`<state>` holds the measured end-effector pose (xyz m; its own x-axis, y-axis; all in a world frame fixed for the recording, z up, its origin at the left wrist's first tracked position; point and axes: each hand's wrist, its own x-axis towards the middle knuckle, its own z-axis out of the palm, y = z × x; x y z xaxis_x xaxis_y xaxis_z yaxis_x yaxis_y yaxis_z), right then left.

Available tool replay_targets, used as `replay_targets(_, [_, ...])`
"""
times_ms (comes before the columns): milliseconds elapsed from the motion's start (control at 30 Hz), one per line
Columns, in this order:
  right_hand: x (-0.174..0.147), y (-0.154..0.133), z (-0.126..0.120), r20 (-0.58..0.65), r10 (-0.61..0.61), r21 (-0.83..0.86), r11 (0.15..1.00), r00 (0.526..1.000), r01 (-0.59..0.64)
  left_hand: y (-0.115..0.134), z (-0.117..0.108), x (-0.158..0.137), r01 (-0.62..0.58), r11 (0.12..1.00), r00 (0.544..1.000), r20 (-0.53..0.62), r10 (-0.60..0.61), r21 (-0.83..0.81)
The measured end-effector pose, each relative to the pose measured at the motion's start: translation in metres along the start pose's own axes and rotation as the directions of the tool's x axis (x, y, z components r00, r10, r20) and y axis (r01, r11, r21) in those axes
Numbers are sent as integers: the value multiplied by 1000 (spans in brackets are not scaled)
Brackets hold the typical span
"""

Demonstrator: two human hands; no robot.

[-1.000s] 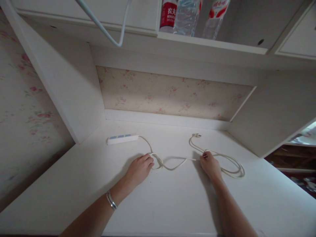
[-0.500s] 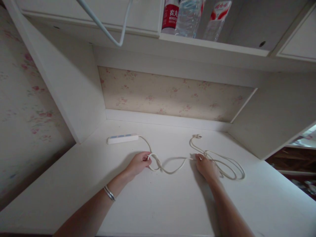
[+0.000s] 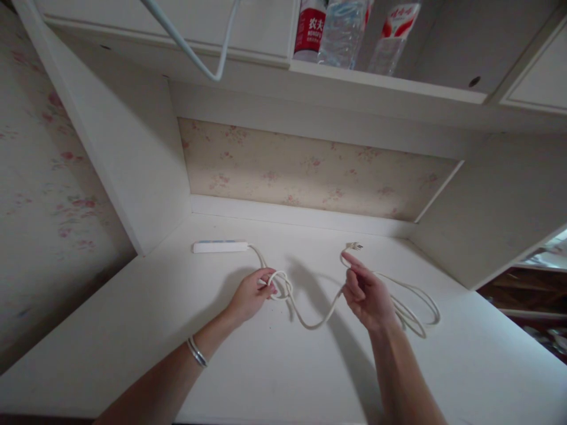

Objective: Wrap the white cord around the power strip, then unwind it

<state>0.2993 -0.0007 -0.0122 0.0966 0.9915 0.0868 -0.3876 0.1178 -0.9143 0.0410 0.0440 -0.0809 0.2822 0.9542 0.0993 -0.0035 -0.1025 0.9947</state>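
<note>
A white power strip (image 3: pixel 220 247) lies at the back left of the white desk, and its cord (image 3: pixel 312 326) runs toward me. My left hand (image 3: pixel 254 295) pinches a looped part of that cord just in front of the strip. Raised a little above the desk, my right hand (image 3: pixel 365 292) is closed on the cord farther along, with its index finger stretched toward the plug (image 3: pixel 355 246). Between my hands the cord sags in a curve. More loops of it spread out to the right, partly hidden behind my right hand and wrist.
The white desk (image 3: pixel 274 378) has side panels left and right and a low ledge at the back. Overhead, a shelf (image 3: pixel 390 85) holds plastic bottles (image 3: pixel 341 35). A pale bent rod or cable (image 3: pixel 190 50) hangs in front of the upper cabinet.
My right hand has lifted off the desk and turned, raising the cord with it. The loop at my left hand looks smaller, and the power strip has tilted slightly.
</note>
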Motion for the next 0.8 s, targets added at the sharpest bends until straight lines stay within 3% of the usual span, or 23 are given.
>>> replay_targets(100, [4, 4, 24, 49, -75, -238, 968, 996, 84, 0, 0, -2, -21, 1000, 1000, 3, 21, 12])
replay_targets(200, [10, 30, 38, 160, -24, -644, 755, 987, 123, 1, -1, -3, -26, 999, 999, 20, 25, 38])
replay_targets(267, [12, 50, 43, 209, 40, -764, 631, 977, 138, 2, -2, -3, -42, 997, 999, 33, 40, 65])
replay_targets(433, [9, 78, 51, 373, 74, -759, 597, 925, 259, 8, -6, -4, -25, 994, 999, -27, 28, 109])
replay_targets(633, [7, 82, 52, 306, -10, -823, 501, 952, 270, 18, -4, -9, 62, 994, 998, 6, -63, 93])
replay_targets(733, [4, 82, 53, 395, -28, -818, 444, 918, 366, 23, -4, -13, 13, 968, 999, 36, -22, 250])
replay_targets(800, [1, 82, 55, 455, -45, -806, 402, 889, 434, 26, -5, -16, -62, 896, 998, 30, 55, 440])
